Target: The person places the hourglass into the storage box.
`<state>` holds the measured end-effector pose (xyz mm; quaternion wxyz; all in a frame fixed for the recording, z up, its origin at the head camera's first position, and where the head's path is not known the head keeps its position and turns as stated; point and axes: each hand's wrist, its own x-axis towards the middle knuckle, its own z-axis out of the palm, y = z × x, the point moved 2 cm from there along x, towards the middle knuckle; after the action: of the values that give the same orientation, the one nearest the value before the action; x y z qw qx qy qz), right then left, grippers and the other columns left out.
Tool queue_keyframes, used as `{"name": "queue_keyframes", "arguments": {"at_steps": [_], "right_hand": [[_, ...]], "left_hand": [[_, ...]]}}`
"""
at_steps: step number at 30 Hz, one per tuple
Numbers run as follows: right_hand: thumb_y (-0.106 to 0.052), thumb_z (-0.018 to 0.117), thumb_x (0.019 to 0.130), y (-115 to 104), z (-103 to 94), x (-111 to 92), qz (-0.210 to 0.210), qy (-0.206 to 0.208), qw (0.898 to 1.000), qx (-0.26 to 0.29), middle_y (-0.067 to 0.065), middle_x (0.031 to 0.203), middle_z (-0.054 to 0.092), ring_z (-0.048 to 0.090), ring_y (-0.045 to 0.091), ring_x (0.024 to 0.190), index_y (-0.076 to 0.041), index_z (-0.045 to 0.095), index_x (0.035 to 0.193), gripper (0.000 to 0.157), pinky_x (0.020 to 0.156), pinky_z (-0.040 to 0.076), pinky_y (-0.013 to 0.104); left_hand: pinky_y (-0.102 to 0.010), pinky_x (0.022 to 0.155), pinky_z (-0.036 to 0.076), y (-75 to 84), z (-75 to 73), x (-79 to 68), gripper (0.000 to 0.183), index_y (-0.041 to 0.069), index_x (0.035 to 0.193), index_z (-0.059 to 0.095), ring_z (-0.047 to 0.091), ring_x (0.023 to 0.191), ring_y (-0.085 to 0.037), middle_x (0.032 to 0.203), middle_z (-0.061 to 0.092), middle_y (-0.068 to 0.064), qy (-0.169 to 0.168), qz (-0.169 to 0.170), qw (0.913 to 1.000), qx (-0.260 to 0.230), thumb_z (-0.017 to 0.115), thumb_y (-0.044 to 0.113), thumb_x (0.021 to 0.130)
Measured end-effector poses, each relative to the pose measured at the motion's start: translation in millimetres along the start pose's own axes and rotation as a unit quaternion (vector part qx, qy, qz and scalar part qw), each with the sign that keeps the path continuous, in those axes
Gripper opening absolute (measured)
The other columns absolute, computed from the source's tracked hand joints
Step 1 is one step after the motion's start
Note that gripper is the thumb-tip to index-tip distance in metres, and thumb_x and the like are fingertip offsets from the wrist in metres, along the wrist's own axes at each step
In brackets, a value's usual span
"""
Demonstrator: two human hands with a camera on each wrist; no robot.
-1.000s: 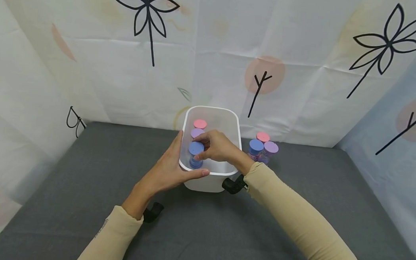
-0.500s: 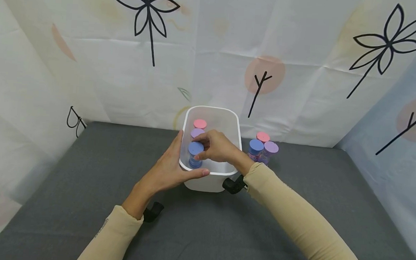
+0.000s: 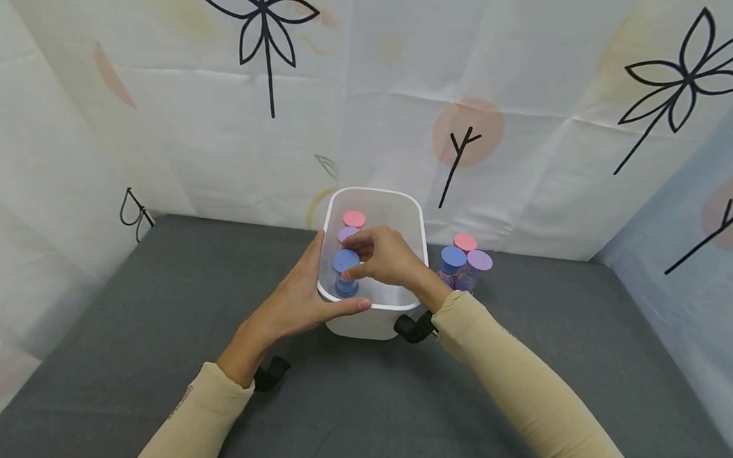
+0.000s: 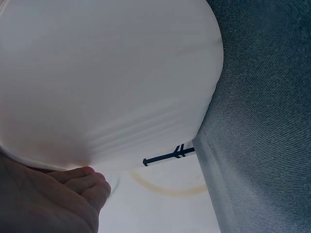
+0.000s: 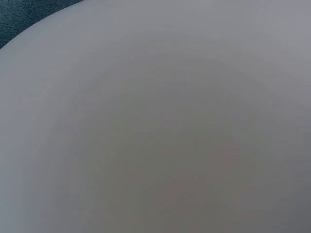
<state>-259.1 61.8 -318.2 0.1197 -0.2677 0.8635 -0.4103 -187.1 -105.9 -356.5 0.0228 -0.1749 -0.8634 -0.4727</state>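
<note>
A white bin (image 3: 370, 320) stands upright in the middle of the table. Inside, along its left wall, a pink-capped bottle (image 3: 354, 218), a purple-capped bottle (image 3: 348, 235) and a clear blue-capped bottle (image 3: 345, 261) line up from back to front. My right hand (image 3: 384, 257) reaches in over the right rim, thumb and fingers pinching the blue-capped bottle near its cap. Some fingertips are hidden. My left hand (image 3: 302, 297) rests against the bin's left side, fingers extended, its thumb across the front rim. The right wrist view shows mostly the blurred bin wall (image 5: 160, 121).
To the right of the bin, beyond my right wrist, stand a pink-capped bottle (image 3: 465, 242), a blue-capped bottle (image 3: 453, 259) and a purple-capped bottle (image 3: 480, 264), close together. A dark grey cloth (image 3: 355, 410) covers the table. Patterned curtain (image 3: 385, 132) hangs behind and at both sides.
Both hands and the bottles keep almost the same places. The whole head view has shifted slightly.
</note>
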Motion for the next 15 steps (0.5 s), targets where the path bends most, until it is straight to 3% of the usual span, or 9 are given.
{"name": "queue_keyframes", "arguments": {"at_steps": [7,15], "right_hand": [[-0.004,0.089,0.076,-1.1,-1.4,-2.4,0.0,0.025,0.999,0.022,0.016,0.121,0.071,0.069,0.026,0.111,0.005,0.067,0.126,0.055,0.095,0.053,0.032],[-0.002,0.088,0.077,-0.1,-0.4,-2.7,0.013,0.005,1.0,0.014,0.017,0.121,0.07,0.069,0.026,0.11,0.006,0.066,0.128,0.056,0.095,0.053,0.034]], "left_hand": [[-0.054,0.099,0.049,-0.7,0.6,0.8,0.127,0.03,0.163,-0.003,0.049,0.132,-0.027,0.163,0.024,-0.004,0.003,0.017,0.9998,-0.013,0.084,0.059,0.075],[-0.055,0.101,0.047,-0.4,0.8,1.4,0.127,0.03,0.163,-0.003,0.046,0.134,-0.026,0.164,0.023,-0.004,0.004,0.022,0.9997,-0.011,0.084,0.058,0.075]]}}
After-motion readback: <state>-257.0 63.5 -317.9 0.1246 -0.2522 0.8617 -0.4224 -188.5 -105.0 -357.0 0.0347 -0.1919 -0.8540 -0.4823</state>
